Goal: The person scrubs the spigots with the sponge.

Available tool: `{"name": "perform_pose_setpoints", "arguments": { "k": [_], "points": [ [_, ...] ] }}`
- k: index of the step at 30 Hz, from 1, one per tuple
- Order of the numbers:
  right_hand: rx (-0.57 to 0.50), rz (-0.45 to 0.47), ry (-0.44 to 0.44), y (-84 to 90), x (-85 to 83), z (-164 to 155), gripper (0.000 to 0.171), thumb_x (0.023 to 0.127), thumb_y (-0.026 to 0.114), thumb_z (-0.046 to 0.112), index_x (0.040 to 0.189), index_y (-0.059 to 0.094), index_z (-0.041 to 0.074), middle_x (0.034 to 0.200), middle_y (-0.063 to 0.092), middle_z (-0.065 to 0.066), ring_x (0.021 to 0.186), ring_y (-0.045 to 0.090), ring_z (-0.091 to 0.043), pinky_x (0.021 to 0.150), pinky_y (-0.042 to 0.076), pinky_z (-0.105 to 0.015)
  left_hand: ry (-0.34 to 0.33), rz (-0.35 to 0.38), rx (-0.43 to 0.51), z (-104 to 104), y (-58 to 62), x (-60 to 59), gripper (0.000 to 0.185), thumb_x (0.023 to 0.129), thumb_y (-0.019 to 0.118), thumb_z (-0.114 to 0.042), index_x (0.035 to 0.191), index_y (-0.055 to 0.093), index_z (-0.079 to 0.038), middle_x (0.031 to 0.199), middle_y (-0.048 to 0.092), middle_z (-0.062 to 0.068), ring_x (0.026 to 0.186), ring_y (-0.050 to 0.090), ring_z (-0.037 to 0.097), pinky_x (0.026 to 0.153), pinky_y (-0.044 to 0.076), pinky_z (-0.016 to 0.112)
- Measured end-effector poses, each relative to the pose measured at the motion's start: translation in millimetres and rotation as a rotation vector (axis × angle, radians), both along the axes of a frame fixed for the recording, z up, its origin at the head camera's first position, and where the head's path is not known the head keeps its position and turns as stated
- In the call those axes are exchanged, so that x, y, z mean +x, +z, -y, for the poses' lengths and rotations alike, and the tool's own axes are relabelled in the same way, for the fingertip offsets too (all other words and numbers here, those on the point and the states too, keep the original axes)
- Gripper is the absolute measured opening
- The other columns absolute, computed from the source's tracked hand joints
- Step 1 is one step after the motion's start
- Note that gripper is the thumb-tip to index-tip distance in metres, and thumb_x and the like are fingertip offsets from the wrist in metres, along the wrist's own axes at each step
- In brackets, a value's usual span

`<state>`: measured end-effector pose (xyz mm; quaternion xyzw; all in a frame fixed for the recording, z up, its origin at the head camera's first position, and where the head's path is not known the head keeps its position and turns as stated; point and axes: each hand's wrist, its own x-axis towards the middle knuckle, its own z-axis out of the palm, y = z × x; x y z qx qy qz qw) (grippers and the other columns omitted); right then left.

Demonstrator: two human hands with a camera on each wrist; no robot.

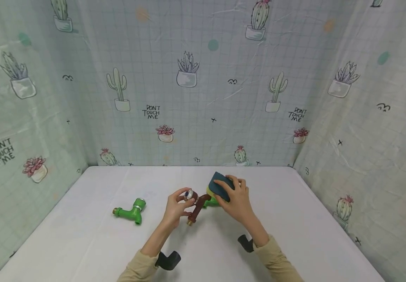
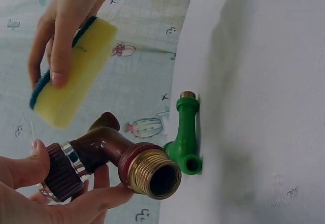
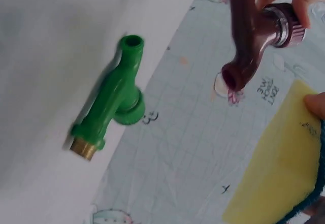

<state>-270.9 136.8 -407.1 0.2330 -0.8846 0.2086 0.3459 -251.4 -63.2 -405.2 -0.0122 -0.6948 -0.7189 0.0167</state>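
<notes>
On the left of the white worktop (image 1: 83, 235) a green tap (image 1: 130, 211) lies alone, well apart from your hands. Your left hand (image 1: 176, 207) holds the brown tap (image 1: 195, 207) up off the worktop: its fingers (image 2: 96, 198) curl round the body and pinch the ribbed knob (image 2: 61, 176), so the hand is closed on it. In the left wrist view the brass threaded inlet (image 2: 155, 176) points outward and the spout points up toward the sponge. Your right hand (image 1: 236, 197) grips the sponge (image 1: 220, 186), fingers wrapped over its dark blue scouring face, the yellow foam (image 2: 76, 71) turned toward the tap. Sponge and tap look close, but whether they touch cannot be told.

To wipe well, keep the left grip firm on the knob end so the tap does not swivel, and bring the foam flat against the curved body instead of dabbing with a corner. Turn the tap with the left fingers to present each side, and keep the sponge clear of the brass thread, which may snag it.

A 2nd green tap (image 1: 211, 201) lies on the worktop just behind your hands; from the head camera it is mostly covered, and only the wrist views show it whole. The right thumb is largely hidden behind the sponge. The dark wrist mounts are partly cut off at the lower edge of the head view.
</notes>
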Motion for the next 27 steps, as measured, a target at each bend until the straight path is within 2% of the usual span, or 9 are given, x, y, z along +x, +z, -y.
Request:
{"name": "perform_pose_setpoints", "arguments": {
  "k": [5,13,18,24,27],
  "points": [
    [0.087,0.059,0.077,-0.1,0.7,10,0.040,0.079,0.066,0.031,0.117,0.055,0.031,0.123,0.047,-0.013,0.100,0.040,-0.031,0.072,0.040,-0.045,-0.006,-0.032,-0.006,-4,2.2,1.3,0.037,0.083,0.056,0.003,0.120,0.050,0.002,0.101,0.054,0.022,0.083,0.063,0.024,0.063,0.056,0.044],
    [0.077,0.040,0.000,-5.3,-6.8,-1,0.037,0.077,0.067,0.028,0.113,0.058,0.031,0.120,0.051,-0.015,0.097,0.042,-0.032,0.069,0.039,-0.046,-0.026,-0.052,0.020,-3,1.3,3.5,0.036,0.084,0.054,0.004,0.120,0.048,0.004,0.105,0.053,0.024,0.080,0.062,0.019,0.062,0.056,0.043],
    [0.032,0.060,-0.003,-7.5,-11.9,-14,0.038,0.077,0.067,0.027,0.114,0.057,0.029,0.120,0.050,-0.016,0.099,0.040,-0.032,0.071,0.039,-0.047,-0.027,0.001,0.098,4,-2.3,1.1,0.039,0.086,0.053,0.001,0.124,0.044,0.005,0.103,0.056,0.021,0.082,0.063,0.023,0.064,0.056,0.045],
    [-0.006,0.052,0.146,-9.6,-5.3,-16,0.045,0.073,0.070,0.020,0.114,0.053,0.027,0.125,0.043,-0.015,0.106,0.035,-0.031,0.079,0.043,-0.051,-0.027,0.096,0.188,8,-3.4,-1.0,0.042,0.091,0.050,-0.010,0.129,0.039,0.004,0.109,0.055,0.023,0.099,0.059,0.040,0.068,0.055,0.044],
    [0.007,0.018,0.179,-9.9,-1.0,-14,0.049,0.069,0.071,0.018,0.113,0.052,0.028,0.127,0.040,-0.013,0.109,0.032,-0.029,0.079,0.046,-0.049,-0.028,0.124,0.207,8,-4.3,-2.3,0.042,0.091,0.050,-0.013,0.127,0.039,0.006,0.113,0.053,0.026,0.101,0.057,0.042,0.067,0.056,0.043]
  ]
}}
